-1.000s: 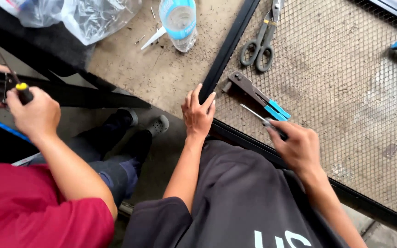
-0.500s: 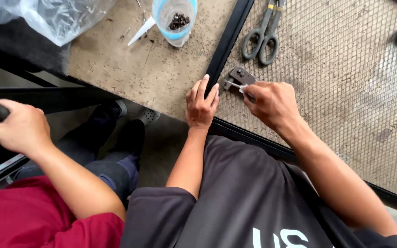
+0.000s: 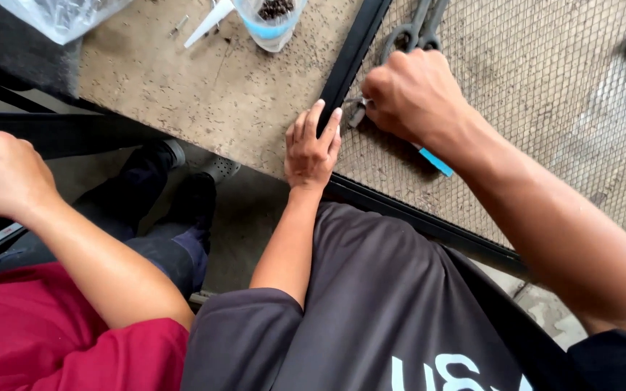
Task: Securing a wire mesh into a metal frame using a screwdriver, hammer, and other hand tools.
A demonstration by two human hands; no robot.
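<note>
Hands [image 3: 313,145] [image 3: 414,94] crowding black frame [image 3: 353,51] edge

Stained concrete floor [image 3: 204,87], daylight

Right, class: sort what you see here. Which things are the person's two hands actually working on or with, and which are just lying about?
In use:
- left hand pressing on the black frame bar
- right hand closed on a blue-handled tool
- wire mesh

Lying about:
- scissors
- cut plastic bottle
- clear plastic bag
</note>
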